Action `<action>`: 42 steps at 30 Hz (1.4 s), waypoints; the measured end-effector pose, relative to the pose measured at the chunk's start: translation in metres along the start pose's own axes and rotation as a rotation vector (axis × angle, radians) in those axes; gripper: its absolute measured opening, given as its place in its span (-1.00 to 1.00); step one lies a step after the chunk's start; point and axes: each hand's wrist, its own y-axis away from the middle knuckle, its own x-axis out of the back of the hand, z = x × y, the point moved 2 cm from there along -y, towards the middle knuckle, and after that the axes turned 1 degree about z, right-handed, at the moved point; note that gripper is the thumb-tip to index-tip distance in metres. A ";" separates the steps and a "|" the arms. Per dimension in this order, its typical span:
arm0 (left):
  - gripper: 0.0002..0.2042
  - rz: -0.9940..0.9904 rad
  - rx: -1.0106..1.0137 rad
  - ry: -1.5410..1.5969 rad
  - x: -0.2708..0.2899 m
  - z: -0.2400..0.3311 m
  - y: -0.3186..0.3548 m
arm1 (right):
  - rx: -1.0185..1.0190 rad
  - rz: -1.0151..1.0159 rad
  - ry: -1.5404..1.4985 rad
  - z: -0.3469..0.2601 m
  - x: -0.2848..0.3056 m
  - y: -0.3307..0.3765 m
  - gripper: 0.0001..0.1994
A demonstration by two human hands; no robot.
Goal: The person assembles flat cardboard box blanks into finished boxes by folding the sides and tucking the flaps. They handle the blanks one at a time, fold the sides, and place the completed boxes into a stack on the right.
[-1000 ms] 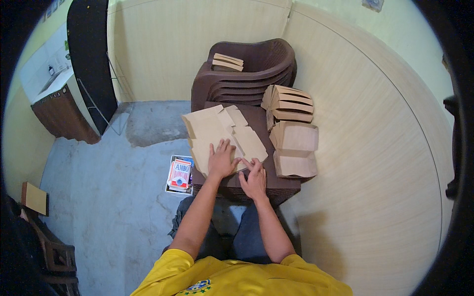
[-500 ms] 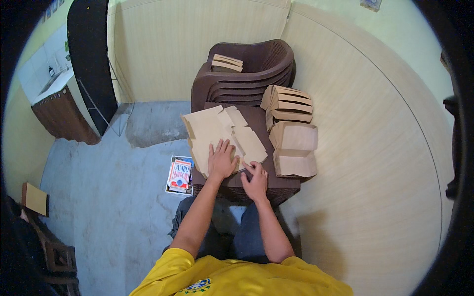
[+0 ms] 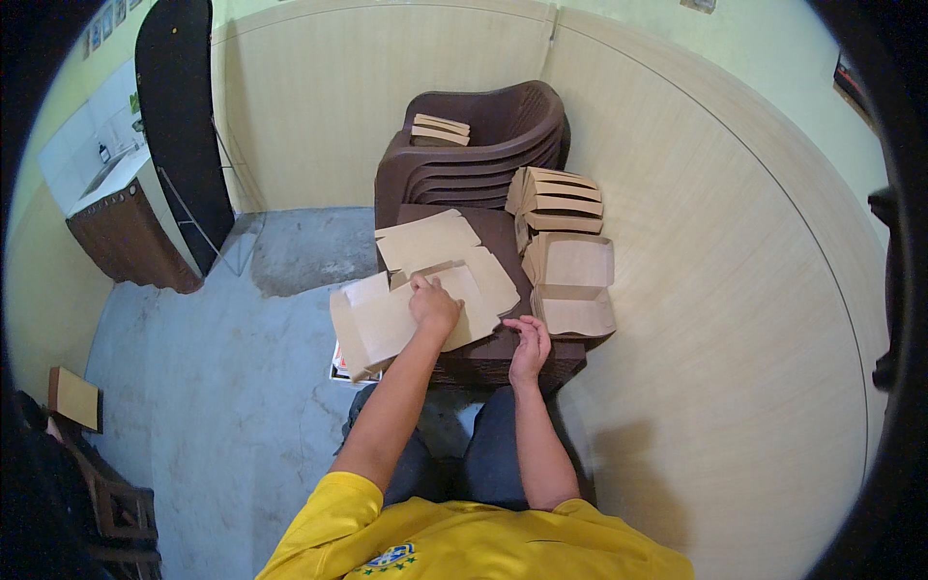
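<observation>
A brown cardboard box blank with creases and flaps lies tilted across the dark brown stacked chair seat, its left end overhanging the edge. My left hand is on its middle, fingers curled around a raised fold. Beside the right corner of the cardboard, my right hand is raised with its fingers apart and holds nothing. More flat cardboard spreads behind my left hand; whether it is a separate sheet I cannot tell.
Right of the seat stand an open folded carton and several nested cartons. More cartons rest on the stacked brown chairs behind. A white box on the floor is partly covered by the cardboard. A curtained sink counter stands far left.
The cardboard has turned and shifted left, now overlapping the white floor box. My left hand has gone from lying flat to curled around a fold. My right hand has moved right, off the cardboard.
</observation>
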 end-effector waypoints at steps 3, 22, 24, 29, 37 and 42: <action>-0.48 -0.154 0.063 -0.255 -0.012 0.009 -0.030 | 0.041 -0.023 0.231 -0.012 -0.008 0.010 -0.81; -0.31 0.032 -0.491 0.224 0.056 -0.031 0.027 | 0.312 -0.791 1.713 -0.017 -0.091 -0.019 -0.38; -0.25 -0.050 -0.554 0.262 0.048 -0.037 0.047 | 0.337 -0.689 1.572 -0.015 -0.097 -0.033 -0.41; -0.14 0.090 -0.610 0.244 0.027 -0.070 0.067 | 0.440 -0.554 1.190 -0.040 -0.064 -0.044 -0.39; -0.55 0.064 -0.523 0.385 0.017 -0.068 0.074 | 0.055 -0.324 0.870 -0.036 -0.011 -0.004 -0.43; -0.59 0.036 -0.495 0.130 0.027 -0.058 0.071 | 0.040 -0.249 0.976 -0.029 -0.024 -0.015 -0.56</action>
